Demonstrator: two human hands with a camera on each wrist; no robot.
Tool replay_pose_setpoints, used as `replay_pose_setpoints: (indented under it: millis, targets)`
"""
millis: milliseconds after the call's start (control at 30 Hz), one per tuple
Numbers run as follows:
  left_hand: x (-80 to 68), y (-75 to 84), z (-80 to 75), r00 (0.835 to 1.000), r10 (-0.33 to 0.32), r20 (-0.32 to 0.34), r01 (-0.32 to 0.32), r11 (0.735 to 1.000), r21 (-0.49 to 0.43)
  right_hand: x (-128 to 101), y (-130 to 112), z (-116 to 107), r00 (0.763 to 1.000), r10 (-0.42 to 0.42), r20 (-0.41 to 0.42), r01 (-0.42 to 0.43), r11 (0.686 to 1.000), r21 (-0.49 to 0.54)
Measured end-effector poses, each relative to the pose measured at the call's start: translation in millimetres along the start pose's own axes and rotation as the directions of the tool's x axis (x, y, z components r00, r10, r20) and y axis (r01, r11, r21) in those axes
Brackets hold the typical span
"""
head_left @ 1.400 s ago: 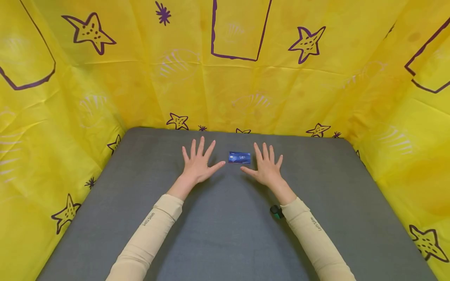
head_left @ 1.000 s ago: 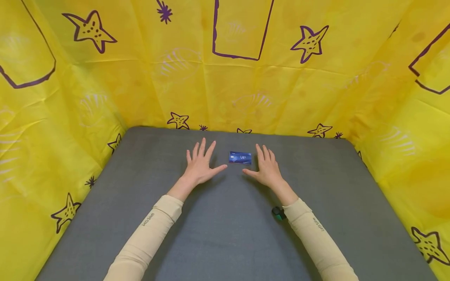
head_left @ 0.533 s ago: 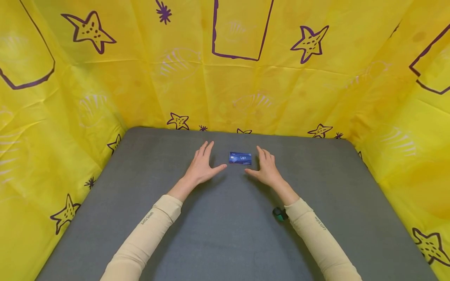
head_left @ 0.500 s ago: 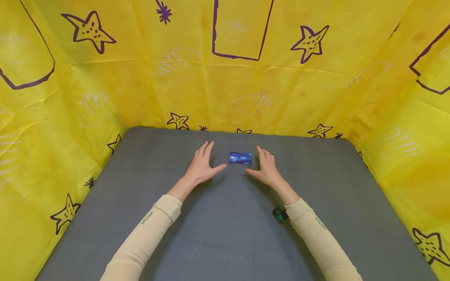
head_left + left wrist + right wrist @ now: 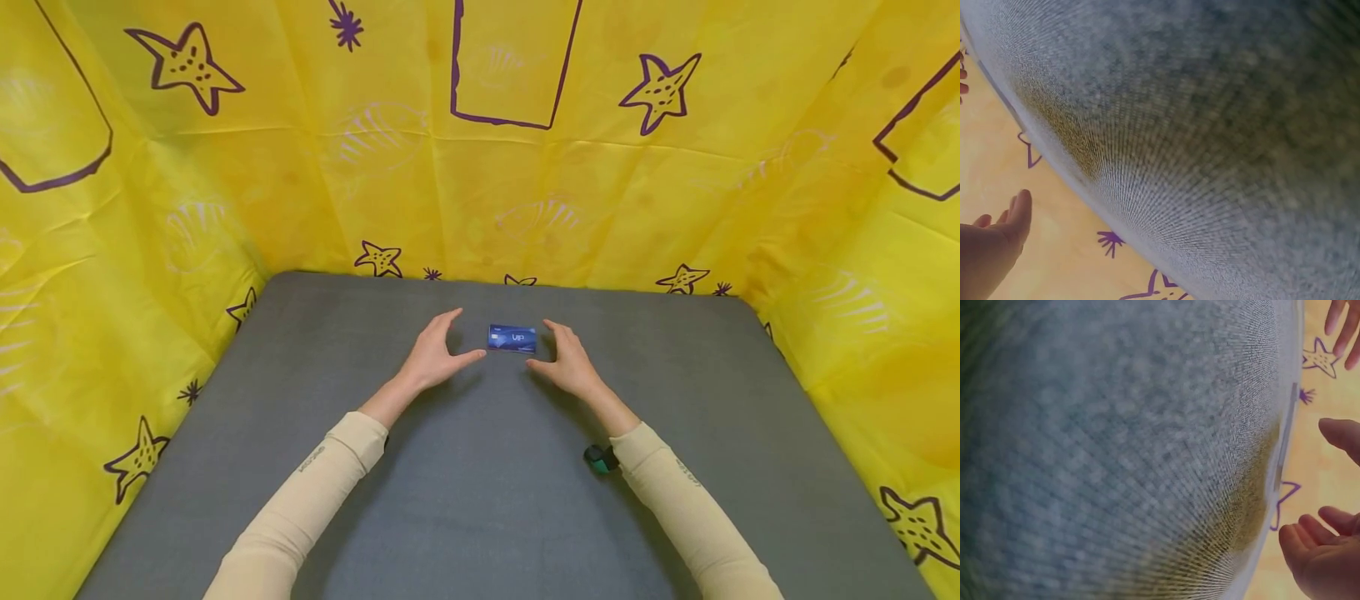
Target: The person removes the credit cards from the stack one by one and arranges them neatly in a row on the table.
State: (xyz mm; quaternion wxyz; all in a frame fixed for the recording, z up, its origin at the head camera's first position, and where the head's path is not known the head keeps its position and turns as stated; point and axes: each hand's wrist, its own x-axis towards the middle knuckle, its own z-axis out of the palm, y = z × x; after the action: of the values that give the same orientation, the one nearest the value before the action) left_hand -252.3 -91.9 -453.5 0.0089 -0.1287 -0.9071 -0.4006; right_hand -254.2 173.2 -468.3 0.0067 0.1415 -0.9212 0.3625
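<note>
A yellow cloth [image 5: 262,167], printed with purple-outlined starfish [image 5: 187,71] and pale fish-bone shapes, covered the back and both sides. Within it spread a dark gray table [image 5: 480,508] with rounded far corners; its surface also took up most of both wrist views. Over it reached two long beige sleeves, the left sleeve [image 5: 300,500] and the right sleeve [image 5: 686,500] (each bore small dark lettering along the forearm).

Beyond the cuffs, the left hand [image 5: 431,354] and the right hand [image 5: 572,362] faced each other. Both were released and held nothing, their fingers gently bent together and their thumbs spread away, with soft shadows on the table below.

Between them lay a blue card [image 5: 512,339], flat on the table toward its far edge, with pale lettering. Each thumb tip was just beside a near corner of it; whether the left one touched could not be told. Smallest was a black-and-green device [image 5: 600,458] at the right cuff.
</note>
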Motion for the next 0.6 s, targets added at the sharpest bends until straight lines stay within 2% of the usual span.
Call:
replay_pose_setpoints:
  millis: [233,400,600]
  targets:
    - [1.8,-0.7,3.6,1.000,-0.009,-0.018,0.008,0.997,-0.080,3,7,1,0.998,0.064,-0.020,-0.062,0.994,0.090]
    - [5.0,-3.2,6.0,0.999,-0.018,-0.038,0.013,0.990,-0.137,5,9,1,0.995,0.104,-0.003,-0.102,0.983,0.154]
    - [6.9,-3.1,7.2,0.998,-0.063,-0.005,0.061,0.979,-0.194,7,11,1,0.991,0.135,0.009,-0.135,0.972,0.190]
